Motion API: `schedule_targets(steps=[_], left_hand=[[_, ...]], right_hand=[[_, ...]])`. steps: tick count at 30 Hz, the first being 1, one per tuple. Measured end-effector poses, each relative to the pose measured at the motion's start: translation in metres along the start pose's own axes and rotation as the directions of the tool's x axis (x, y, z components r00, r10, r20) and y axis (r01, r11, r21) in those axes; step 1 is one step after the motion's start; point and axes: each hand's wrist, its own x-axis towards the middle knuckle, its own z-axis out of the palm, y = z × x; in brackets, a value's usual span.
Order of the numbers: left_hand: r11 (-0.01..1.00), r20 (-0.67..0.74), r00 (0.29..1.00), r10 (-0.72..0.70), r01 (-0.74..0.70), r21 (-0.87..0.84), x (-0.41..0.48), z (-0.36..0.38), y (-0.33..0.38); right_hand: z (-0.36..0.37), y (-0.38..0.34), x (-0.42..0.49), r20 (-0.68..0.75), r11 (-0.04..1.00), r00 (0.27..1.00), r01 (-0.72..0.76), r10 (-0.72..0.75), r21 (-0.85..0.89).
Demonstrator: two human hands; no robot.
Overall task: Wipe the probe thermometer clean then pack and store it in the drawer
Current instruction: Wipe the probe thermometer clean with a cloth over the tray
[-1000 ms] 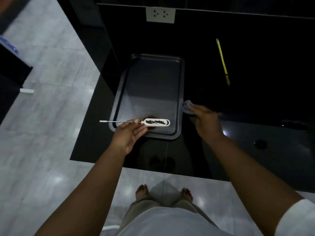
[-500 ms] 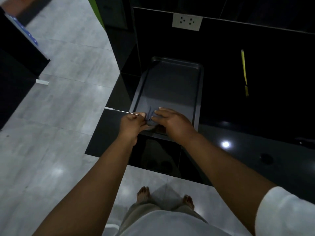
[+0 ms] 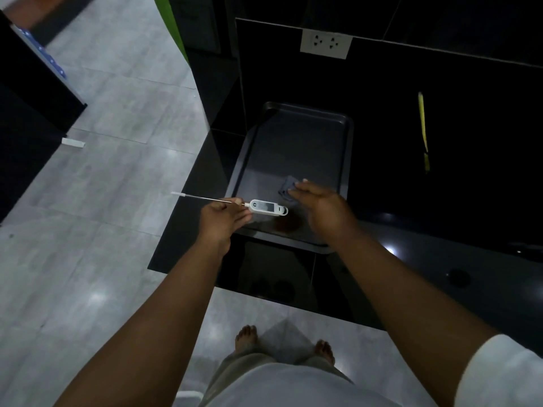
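Both arms reach forward from the bottom of the frame, bare to the elbow, over a glossy black counter [image 3: 440, 201] that ends in a corner at the left, with pale floor tiles [image 3: 102, 201] past that edge. One dark tray [image 3: 346, 148] sits on the counter near its left edge, long side running away from the person, its near rim just beside the counter's front edge. Most of the tray bed is bare, apart from a brownish smear [image 3: 289, 224] near the front.

Left hand [image 3: 221, 221] is palm down, fingers pinched closed around the probe thermometer [image 3: 266, 207] right where the metal probe meets the white body. So the thermometer is held level over the front-left corner of the tray, probe tip sticking out left past the counter edge, over the floor. Just one thermometer.

Right hand [image 3: 324, 207] hovers over the tray just right of it, fingers curled onto one small grey cloth [image 3: 286, 188] at the fingertips. Can't tell if the cloth is touching the tray.

One yellow stick-like thing [image 3: 422, 127] lies well off to the right on the counter, and one white wall socket [image 3: 325, 44] is up on the back panel.
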Motion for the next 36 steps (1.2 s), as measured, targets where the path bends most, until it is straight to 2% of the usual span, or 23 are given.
schedule_targets(steps=[2, 5, 7, 9, 13, 15, 20, 22, 25, 29, 33, 36], left_hand=[[1.000, 0.019, 1.000, 0.000, 0.000, 0.003, 0.000, 0.003, -0.004], [0.999, 0.043, 0.999, 0.012, -0.014, 0.041, -0.001, 0.008, -0.005], [0.999, 0.046, 0.999, 0.024, -0.026, 0.045, -0.001, 0.010, -0.003], [0.999, 0.046, 0.998, 0.030, -0.030, 0.011, -0.001, 0.011, 0.000], [1.000, 0.029, 0.999, 0.024, -0.025, 0.008, 0.000, 0.010, 0.004], [1.000, 0.032, 0.999, 0.020, -0.020, 0.007, 0.000, 0.013, 0.003], [0.999, 0.037, 0.999, 0.031, -0.031, 0.006, -0.002, 0.024, -0.007], [1.000, 0.030, 0.999, 0.029, -0.029, 0.010, -0.003, 0.027, -0.011], [1.000, 0.037, 0.999, 0.018, -0.018, 0.011, -0.004, 0.029, -0.013], [1.000, 0.030, 1.000, 0.007, -0.007, -0.024, -0.005, 0.024, -0.011], [0.998, -0.014, 1.000, -0.020, 0.019, -0.060, -0.003, 0.016, -0.009], [0.998, -0.022, 0.999, -0.030, 0.029, -0.058, -0.004, 0.018, -0.010]], right_hand=[[0.004, -0.018, 0.008, -0.027, 0.999, 0.998, 0.054, -0.054, 0.000], [0.020, -0.031, 0.007, 0.080, 0.988, 0.985, 0.151, -0.154, 0.045], [0.027, -0.026, 0.000, 0.137, 0.986, 0.977, 0.159, -0.164, 0.042], [0.022, -0.015, -0.006, 0.156, 0.991, 0.979, 0.128, -0.131, 0.028], [-0.002, 0.022, -0.017, 0.178, 0.992, 0.980, -0.067, 0.085, -0.105], [-0.003, 0.039, -0.023, 0.139, 0.990, 0.981, -0.132, 0.137, -0.046], [-0.006, 0.002, -0.007, 0.015, 0.996, 0.998, -0.070, 0.069, 0.059], [0.003, -0.019, -0.005, 0.001, 0.998, 1.000, 0.031, -0.031, 0.045], [0.014, -0.030, -0.010, 0.076, 0.989, 0.986, 0.149, -0.150, 0.013], [0.006, -0.011, -0.022, 0.091, 0.995, 0.992, 0.087, -0.082, -0.045], [-0.009, 0.024, -0.034, 0.049, 0.999, 0.999, 0.006, -0.004, -0.043], [-0.018, 0.022, -0.027, 0.000, 0.999, 0.999, -0.032, 0.032, -0.031]])
